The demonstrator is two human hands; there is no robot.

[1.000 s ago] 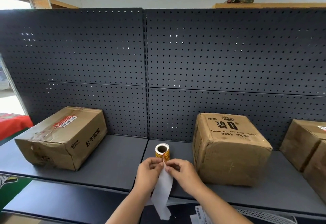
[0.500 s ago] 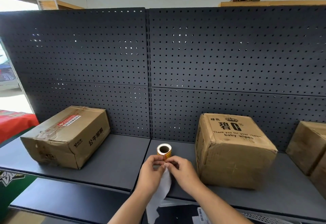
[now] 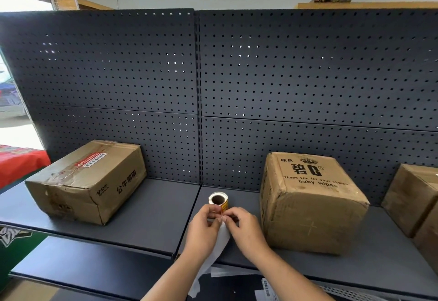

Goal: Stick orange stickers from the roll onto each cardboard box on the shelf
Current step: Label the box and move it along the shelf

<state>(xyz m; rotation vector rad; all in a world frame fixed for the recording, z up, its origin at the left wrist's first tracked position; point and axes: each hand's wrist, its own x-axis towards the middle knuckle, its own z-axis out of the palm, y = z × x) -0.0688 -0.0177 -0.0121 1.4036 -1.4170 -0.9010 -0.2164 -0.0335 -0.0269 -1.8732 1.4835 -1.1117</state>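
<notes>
Progress over the last second is slight: the left hand (image 3: 203, 228) and the right hand (image 3: 248, 229) have stayed together at the front edge of the shelf (image 3: 151, 217), and their fingertips have drawn in closer under the roll (image 3: 218, 200). Both hands are pinching. The left grips the white backing strip (image 3: 209, 264), which hangs down past the front edge. The right nips at the orange sticker edge where it meets the strip, though the exact hold is too small to read.

The roll lies on its side just behind the hands, its open core facing the camera, roughly midway along the shelf. No sticker looks free yet, so peeling seems to be the step in hand.

The baby wipes box (image 3: 310, 203) sits just beside the right hand and looks the likeliest first target. The long box (image 3: 87, 179) lies toward the left end, and a third box (image 3: 412, 198) toward the right end. No orange sticker shows on any visible face.
</notes>
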